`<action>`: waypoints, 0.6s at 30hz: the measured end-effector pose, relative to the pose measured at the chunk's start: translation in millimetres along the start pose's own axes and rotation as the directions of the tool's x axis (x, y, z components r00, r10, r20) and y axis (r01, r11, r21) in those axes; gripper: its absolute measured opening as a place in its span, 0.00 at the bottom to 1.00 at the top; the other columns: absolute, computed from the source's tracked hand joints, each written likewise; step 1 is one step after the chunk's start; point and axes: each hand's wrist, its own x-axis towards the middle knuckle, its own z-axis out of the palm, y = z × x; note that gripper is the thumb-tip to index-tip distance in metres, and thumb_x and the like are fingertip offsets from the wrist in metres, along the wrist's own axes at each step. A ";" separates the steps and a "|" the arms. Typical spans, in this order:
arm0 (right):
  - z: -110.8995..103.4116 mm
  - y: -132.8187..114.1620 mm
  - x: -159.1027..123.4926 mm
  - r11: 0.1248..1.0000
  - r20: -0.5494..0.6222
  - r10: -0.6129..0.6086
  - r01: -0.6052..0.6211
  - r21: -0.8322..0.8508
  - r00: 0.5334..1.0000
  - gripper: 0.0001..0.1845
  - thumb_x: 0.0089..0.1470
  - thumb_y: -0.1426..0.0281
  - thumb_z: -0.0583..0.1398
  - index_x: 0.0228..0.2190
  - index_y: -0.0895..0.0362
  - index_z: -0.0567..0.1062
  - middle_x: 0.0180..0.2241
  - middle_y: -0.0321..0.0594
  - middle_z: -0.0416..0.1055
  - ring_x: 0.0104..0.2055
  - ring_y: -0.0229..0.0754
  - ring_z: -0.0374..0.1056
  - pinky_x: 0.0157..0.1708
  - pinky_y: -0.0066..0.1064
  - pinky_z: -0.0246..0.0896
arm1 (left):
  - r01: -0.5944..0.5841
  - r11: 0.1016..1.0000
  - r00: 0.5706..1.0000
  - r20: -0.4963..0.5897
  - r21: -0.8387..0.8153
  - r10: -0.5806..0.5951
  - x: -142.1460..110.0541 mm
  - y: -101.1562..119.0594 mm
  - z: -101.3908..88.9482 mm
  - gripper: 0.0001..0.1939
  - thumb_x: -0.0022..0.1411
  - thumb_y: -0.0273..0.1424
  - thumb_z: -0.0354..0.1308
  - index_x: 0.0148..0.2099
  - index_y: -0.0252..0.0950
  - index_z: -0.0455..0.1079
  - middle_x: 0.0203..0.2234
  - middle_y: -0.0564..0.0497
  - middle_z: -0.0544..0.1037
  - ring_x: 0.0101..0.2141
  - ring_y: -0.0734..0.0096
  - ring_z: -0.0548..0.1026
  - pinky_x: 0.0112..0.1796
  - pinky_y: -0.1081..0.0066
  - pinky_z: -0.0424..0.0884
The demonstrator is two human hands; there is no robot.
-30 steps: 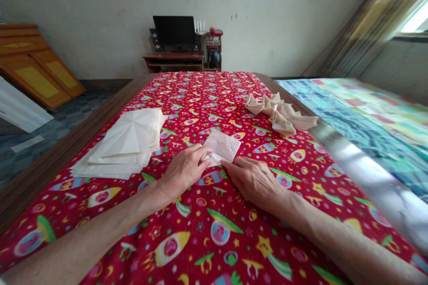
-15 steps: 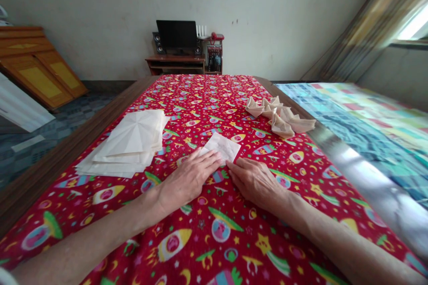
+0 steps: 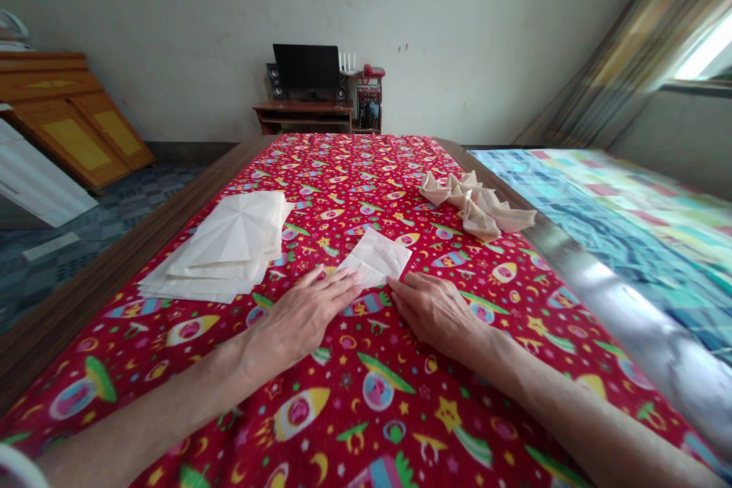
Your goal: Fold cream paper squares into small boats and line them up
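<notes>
Left hand (image 3: 312,309) lay flat and open while the right hand (image 3: 435,311), its grip hidden, touched a folded paper (image 3: 380,253) between the table's (image 3: 171,217) side edges, seemingly steadying it.

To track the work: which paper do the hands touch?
The small central sheet, touched by the left hand and right hand; the stacked sheets and folded shapes lie apart, untouched.

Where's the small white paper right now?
In the head view, the small white paper lies mid-picture on the red patterned cloth, touched by the left hand and right hand, right of the paper stack.
</notes>
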 end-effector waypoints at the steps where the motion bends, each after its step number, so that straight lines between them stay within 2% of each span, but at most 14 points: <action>1: 0.2 -0.1 -0.1 1.000 0.000 0.001 -0.001 -0.002 1.000 0.15 0.64 0.69 0.45 0.40 0.58 0.70 0.31 0.40 0.69 0.32 0.37 0.65 0.29 0.27 0.52 | -0.001 1.000 1.000 -0.007 0.000 0.001 -2.9 -0.6 0.1 0.32 0.56 0.15 0.41 0.62 0.37 0.56 0.61 0.50 0.60 0.61 0.70 0.56 0.60 0.60 0.50; 8: -0.4 -1.0 0.3 1.000 0.004 0.007 -0.007 -0.009 1.000 0.15 0.64 0.69 0.46 0.40 0.58 0.70 0.31 0.39 0.70 0.32 0.37 0.65 0.28 0.28 0.51 | -0.001 1.000 0.998 -0.055 0.001 0.001 -19.8 -3.9 -3.4 0.27 0.59 0.17 0.42 0.59 0.34 0.61 0.58 0.47 0.64 0.59 0.67 0.59 0.59 0.60 0.57; 11: -2.3 -0.9 1.3 1.000 0.003 0.007 -0.007 -0.009 1.000 0.15 0.64 0.69 0.45 0.40 0.58 0.71 0.31 0.39 0.70 0.32 0.37 0.66 0.28 0.28 0.51 | -0.023 1.000 0.991 -0.134 -0.002 0.022 -20.7 -6.0 -7.4 0.25 0.59 0.17 0.42 0.55 0.33 0.66 0.56 0.46 0.68 0.57 0.68 0.63 0.58 0.62 0.60; 14: -3.4 -1.4 2.3 1.000 -0.005 0.005 -0.005 -0.003 1.000 0.16 0.64 0.69 0.45 0.39 0.58 0.71 0.31 0.39 0.70 0.32 0.38 0.66 0.29 0.28 0.51 | -0.030 1.000 0.969 -0.246 -0.006 0.027 -11.9 -2.9 -14.6 0.21 0.58 0.16 0.43 0.47 0.32 0.71 0.53 0.45 0.71 0.55 0.68 0.65 0.57 0.63 0.62; 16: -2.2 -2.1 2.7 1.000 -0.016 0.009 -0.009 0.002 1.000 0.16 0.64 0.69 0.46 0.39 0.58 0.72 0.30 0.39 0.71 0.32 0.38 0.66 0.29 0.28 0.51 | -0.034 0.999 0.961 -0.274 -0.015 0.028 -0.5 3.5 -19.1 0.21 0.59 0.16 0.43 0.51 0.32 0.69 0.53 0.45 0.70 0.55 0.68 0.65 0.57 0.64 0.62; 18: 0.7 -2.1 2.8 1.000 -0.035 0.009 -0.009 0.015 0.999 0.16 0.64 0.69 0.46 0.38 0.58 0.72 0.29 0.39 0.71 0.31 0.37 0.66 0.28 0.28 0.50 | -0.085 0.995 0.964 -0.258 -0.044 0.071 12.7 11.4 -20.8 0.22 0.61 0.18 0.44 0.56 0.32 0.64 0.53 0.46 0.70 0.55 0.69 0.64 0.57 0.65 0.62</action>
